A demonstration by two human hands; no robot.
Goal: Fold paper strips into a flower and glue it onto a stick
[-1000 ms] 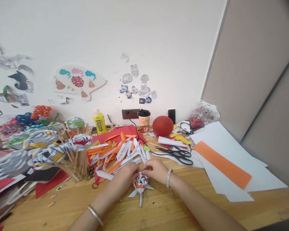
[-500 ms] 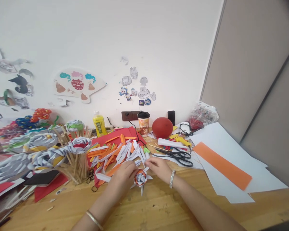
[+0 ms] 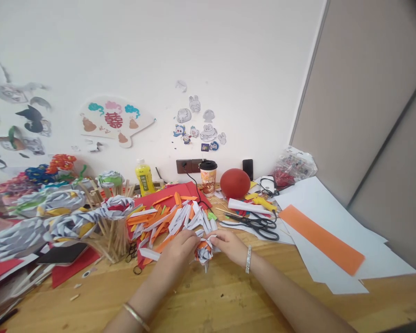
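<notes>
A folded paper flower [image 3: 204, 253], white with orange strips, is held just above the wooden table between my two hands. My left hand [image 3: 180, 247] closes on its left side, the fingertips on the upper petals. From the right, my right hand [image 3: 229, 245] pinches a white petal near the top. Parts of the flower are hidden behind the fingers. Just beyond lies a heap of folded white and orange paper strips [image 3: 180, 217] on red paper [image 3: 166, 194]. Black scissors [image 3: 254, 224] rest to the right of the heap.
Finished paper flowers [image 3: 72, 224] and bundled wooden sticks [image 3: 113, 240] crowd the left. A bottle [image 3: 144, 178], a lidded cup [image 3: 208, 178] and a red balloon [image 3: 235, 183] stand along the wall. White sheets [image 3: 319, 259] with an orange strip [image 3: 322, 239] lie right; a yellow glue gun [image 3: 264, 203] sits nearby.
The flower has tilted, its open face less toward me and its outer petals drawn up. My right hand has come closer and now grips a petal. The view has shifted slightly.
</notes>
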